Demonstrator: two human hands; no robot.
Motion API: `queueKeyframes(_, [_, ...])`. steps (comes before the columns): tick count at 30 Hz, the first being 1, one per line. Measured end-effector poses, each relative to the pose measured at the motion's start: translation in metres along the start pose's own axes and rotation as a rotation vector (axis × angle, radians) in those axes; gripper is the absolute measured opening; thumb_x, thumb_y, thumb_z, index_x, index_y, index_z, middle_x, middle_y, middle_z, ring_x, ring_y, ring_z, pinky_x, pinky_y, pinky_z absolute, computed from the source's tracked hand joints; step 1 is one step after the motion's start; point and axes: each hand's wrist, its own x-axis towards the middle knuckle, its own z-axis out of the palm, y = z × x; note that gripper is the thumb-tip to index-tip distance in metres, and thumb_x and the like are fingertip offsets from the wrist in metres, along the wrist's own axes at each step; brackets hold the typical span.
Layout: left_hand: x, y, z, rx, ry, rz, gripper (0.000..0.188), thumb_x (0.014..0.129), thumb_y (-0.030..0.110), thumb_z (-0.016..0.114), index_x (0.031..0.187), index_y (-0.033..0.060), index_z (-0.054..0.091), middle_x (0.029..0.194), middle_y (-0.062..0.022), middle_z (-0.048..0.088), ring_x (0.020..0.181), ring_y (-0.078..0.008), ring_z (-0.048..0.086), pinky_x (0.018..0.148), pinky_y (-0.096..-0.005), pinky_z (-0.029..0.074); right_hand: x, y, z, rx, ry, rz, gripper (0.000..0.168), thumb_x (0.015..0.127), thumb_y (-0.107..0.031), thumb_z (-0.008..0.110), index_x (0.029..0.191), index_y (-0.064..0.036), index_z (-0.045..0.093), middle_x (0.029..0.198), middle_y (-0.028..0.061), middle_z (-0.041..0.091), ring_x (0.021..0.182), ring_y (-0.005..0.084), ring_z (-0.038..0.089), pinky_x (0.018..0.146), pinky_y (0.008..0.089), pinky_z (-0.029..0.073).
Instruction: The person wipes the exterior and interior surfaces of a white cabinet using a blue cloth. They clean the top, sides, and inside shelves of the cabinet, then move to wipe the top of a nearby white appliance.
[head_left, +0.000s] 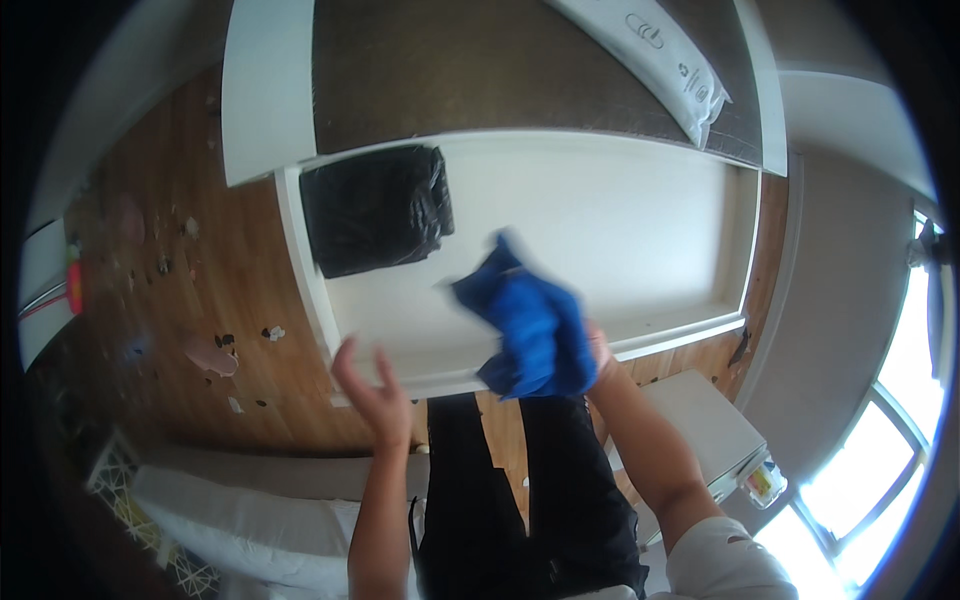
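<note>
A crumpled blue cloth, blurred by motion, hangs from my right hand, whose fingers are mostly hidden behind it. The cloth is above the front part of a wide, shallow white drawer. My left hand is raised near the drawer's front left corner, fingers apart, holding nothing. Inside the drawer, at the back left, lies a folded black plastic bag; whether it holds anything cannot be told.
Beyond the drawer is a dark brown surface with a white printed plastic package. Small scraps and a pink slipper-like item lie on the wood floor. A small white cabinet stands at right, a white-covered bed or couch at lower left.
</note>
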Motion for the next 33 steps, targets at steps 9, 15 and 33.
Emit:
queueKeyframes(9, [-0.04,0.108,0.153,-0.105,-0.383,0.221,0.03,0.083,0.015,0.062,0.111,0.0058,0.055,0.117,-0.0146,0.052,0.113,-0.0324,0.049,0.095,-0.0427,0.039,-0.018,-0.111,-0.062,-0.378,0.262,-0.552,0.048,0.095,-0.039,0.043,0.13,-0.006,0.042,0.126,0.0056,0.051,0.111,0.0199,0.051,0.097,0.0341,0.041])
queueKeyframes(15, [-0.06,0.125,0.192,0.094,-0.315,0.113,0.046,0.084,0.019,0.061,0.127,0.0119,0.047,0.132,-0.0125,0.042,0.126,-0.033,0.037,0.104,-0.0517,0.027,-0.027,-0.177,-0.004,-0.861,-0.11,-0.562,0.045,0.09,-0.023,0.051,0.13,-0.004,0.043,0.12,0.0185,0.054,0.104,0.0325,0.057,0.084,0.04,0.052])
queueKeyframes(33, [-0.083,0.133,0.197,0.392,-0.57,0.125,0.065,0.083,0.032,0.059,0.141,0.0323,0.029,0.151,0.0007,0.017,0.138,-0.0315,0.017,0.103,-0.07,0.007,0.11,-0.206,-0.046,-3.185,-0.191,-0.215,0.046,0.098,-0.044,0.024,0.14,-0.027,0.031,0.139,-0.0025,0.042,0.126,0.0184,0.042,0.105,0.0374,0.034])
